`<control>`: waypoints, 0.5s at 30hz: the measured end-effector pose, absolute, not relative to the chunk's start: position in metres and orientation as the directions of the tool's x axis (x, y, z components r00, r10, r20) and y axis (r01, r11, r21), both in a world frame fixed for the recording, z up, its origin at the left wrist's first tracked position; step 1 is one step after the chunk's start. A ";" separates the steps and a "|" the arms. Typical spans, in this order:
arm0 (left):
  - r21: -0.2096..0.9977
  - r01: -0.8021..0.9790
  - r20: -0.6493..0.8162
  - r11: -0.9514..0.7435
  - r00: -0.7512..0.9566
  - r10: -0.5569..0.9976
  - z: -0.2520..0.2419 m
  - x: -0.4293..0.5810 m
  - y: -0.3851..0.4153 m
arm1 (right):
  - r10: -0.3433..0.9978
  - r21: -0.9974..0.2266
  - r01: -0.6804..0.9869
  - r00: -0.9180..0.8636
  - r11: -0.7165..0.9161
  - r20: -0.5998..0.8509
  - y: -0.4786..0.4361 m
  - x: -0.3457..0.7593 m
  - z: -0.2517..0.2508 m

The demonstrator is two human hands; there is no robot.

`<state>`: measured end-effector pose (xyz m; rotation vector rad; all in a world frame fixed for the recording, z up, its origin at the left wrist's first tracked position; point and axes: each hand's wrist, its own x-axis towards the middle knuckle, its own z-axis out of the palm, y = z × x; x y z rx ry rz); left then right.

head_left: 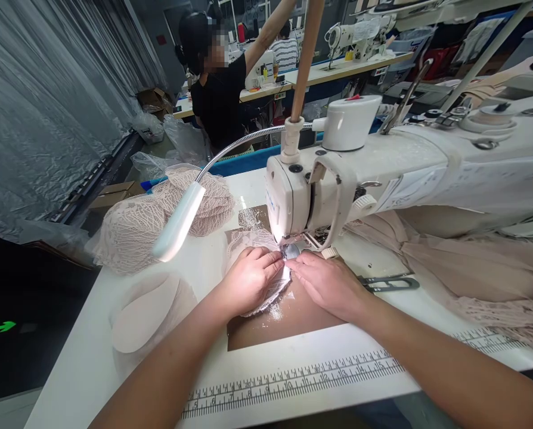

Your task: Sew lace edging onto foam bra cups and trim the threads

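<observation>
Left hand (251,277): spreads over the lace piece (275,290); cannot tell whether pinching it.
Right hand (327,283): meets the lace edge with fingertips, close beside the left's; cannot tell whether gripping.
Lace piece: lies on a brown sheet (288,325), reaching the sewing machine (288,196).
Lace pile (132,232): sits far left on the white table (81,345).

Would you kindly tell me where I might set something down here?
Bare: the white tabletop left of the beige oval fabric pad, and a narrow strip between the brown rectangular sheet and black-marked ruler. Crowded: beneath the white sewing machine, where left hand and right hand touch pale lace; rightward, sheer beige fabric.
</observation>
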<state>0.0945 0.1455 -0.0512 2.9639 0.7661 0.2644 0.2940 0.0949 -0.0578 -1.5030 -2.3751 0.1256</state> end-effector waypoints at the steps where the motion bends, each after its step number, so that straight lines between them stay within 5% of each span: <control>1: 0.119 0.472 0.152 -0.874 0.861 0.486 -0.051 0.094 0.146 | 0.892 -0.266 0.856 -0.391 0.443 0.227 0.095 0.294 -0.057; 15: 0.185 0.486 0.209 -0.854 0.830 0.517 -0.053 0.092 0.149 | 0.885 -0.269 0.846 -0.413 0.460 0.215 0.096 0.296 -0.061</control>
